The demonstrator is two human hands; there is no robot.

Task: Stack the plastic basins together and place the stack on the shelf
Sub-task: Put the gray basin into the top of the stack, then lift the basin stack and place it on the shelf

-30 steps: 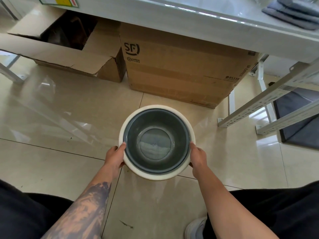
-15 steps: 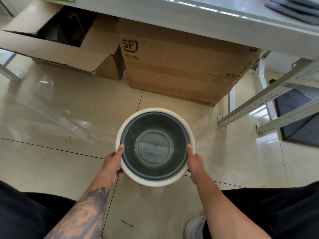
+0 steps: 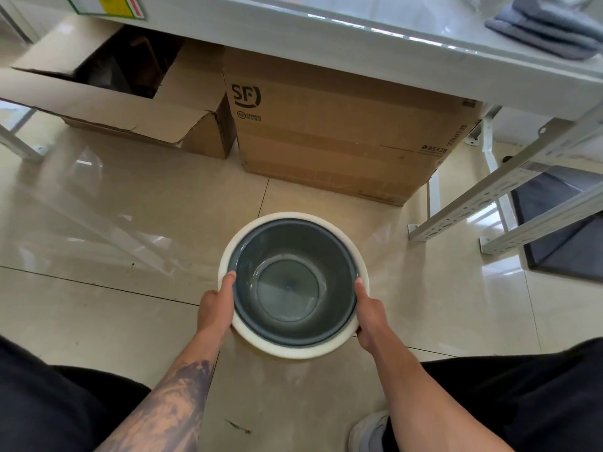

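A dark grey plastic basin [image 3: 290,288] sits nested inside a larger white basin [image 3: 293,349], whose rim shows all around it. My left hand [image 3: 215,308] grips the stack's left rim, thumb over the edge. My right hand [image 3: 370,314] grips the right rim the same way. The stack is over the tiled floor in front of me; whether it rests on the floor is unclear. A white shelf surface [image 3: 375,44] runs across the top of the view, above the boxes.
Two cardboard boxes stand under the shelf: an open one [image 3: 124,102] at left and a closed SF box [image 3: 342,138] in the middle. Perforated white metal rails [image 3: 509,187] slant at right beside a dark mat [image 3: 567,230]. Folded grey cloth [image 3: 548,31] lies on the shelf.
The stacked basins have come slightly nearer to me with both hands on the rim. The camera view has shifted a little.
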